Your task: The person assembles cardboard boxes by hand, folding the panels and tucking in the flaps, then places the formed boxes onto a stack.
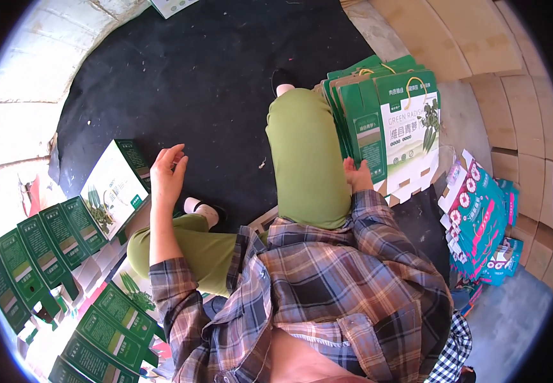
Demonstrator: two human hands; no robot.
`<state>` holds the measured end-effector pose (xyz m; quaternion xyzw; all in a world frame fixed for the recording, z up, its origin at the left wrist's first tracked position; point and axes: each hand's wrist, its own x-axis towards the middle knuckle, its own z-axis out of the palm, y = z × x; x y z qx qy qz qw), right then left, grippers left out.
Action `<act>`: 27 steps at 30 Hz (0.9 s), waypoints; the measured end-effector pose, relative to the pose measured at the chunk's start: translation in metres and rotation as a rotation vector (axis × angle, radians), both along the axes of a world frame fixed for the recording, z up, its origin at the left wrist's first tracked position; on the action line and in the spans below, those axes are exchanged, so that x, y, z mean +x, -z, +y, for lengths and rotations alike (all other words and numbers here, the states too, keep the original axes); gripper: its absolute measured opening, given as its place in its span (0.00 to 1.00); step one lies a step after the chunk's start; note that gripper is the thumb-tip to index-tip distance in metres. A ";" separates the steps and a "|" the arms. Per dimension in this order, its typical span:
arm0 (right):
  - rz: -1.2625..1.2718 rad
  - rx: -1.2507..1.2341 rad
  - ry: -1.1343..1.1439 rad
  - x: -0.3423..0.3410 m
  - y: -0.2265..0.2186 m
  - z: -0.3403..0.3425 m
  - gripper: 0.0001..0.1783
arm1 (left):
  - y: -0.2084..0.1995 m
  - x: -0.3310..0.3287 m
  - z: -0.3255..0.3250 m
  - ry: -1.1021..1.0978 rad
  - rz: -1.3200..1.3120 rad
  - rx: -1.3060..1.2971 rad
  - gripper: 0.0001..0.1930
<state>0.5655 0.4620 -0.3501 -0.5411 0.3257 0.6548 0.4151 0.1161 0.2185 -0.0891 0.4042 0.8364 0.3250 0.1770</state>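
My left hand [169, 173] is raised over the black ground sheet, fingers loosely bent and apart, with nothing in it. Close beside it stands an erected white and green carton [116, 187] with a radish picture. At my right knee, a stack of flat green and white cartons [369, 105] leans upright, yellow cord handles at the top. My right hand [358, 175] is at the lower left edge of the front flat carton [410, 131], its fingers closed around that edge. Part of the fingers is hidden against the carton.
Rows of green erected cartons [40, 246] stand at the left, with more [107, 335] at the lower left. Teal and pink flat packages [480, 217] are piled at the right. Brown cardboard boxes [525, 121] line the right side. The black sheet [206, 76] covers the ground ahead.
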 end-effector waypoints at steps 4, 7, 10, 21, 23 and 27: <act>0.017 0.260 0.272 0.023 0.017 0.005 0.25 | 0.004 -0.002 0.002 -0.004 -0.012 0.000 0.14; 0.001 0.392 0.386 0.025 -0.005 0.026 0.20 | -0.002 -0.002 -0.009 -0.020 0.044 -0.049 0.14; -0.099 0.559 0.424 0.053 -0.033 0.071 0.16 | -0.004 -0.001 -0.005 -0.015 0.006 -0.032 0.14; -0.672 0.795 0.171 -0.042 -0.230 0.105 0.12 | -0.021 -0.007 -0.004 0.005 0.034 0.003 0.14; -0.731 0.864 0.093 -0.068 -0.252 0.095 0.12 | -0.025 -0.009 -0.004 -0.004 0.058 0.015 0.15; -0.797 1.064 -0.065 -0.121 -0.291 0.083 0.13 | -0.023 -0.018 -0.009 -0.034 0.080 0.058 0.15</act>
